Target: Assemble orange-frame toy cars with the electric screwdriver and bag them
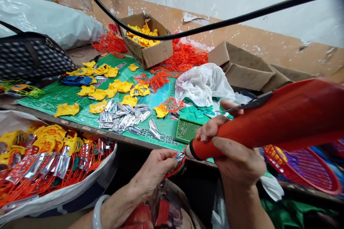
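Observation:
My left hand (158, 166) pinches a small assembly of silver and orange parts (179, 159) at the table's front edge. Wrapped round a large red electric screwdriver (249, 120) is my right hand (233, 150); the tool's tip meets the assembly beside my left fingertips. A pile of silver metal pieces (123, 117) lies on the green mat (51, 96), with yellow plastic parts (118, 86) behind it. Near the tool stands a green tray of small screws (186, 130).
A white-lined sack (107, 164) full of orange, yellow and silver assemblies is at the left. Behind stand a cardboard box (158, 53) of yellow parts and orange netted pieces (188, 57). A black cable (172, 37) hangs across the view. A red basket (329, 179) sits at right.

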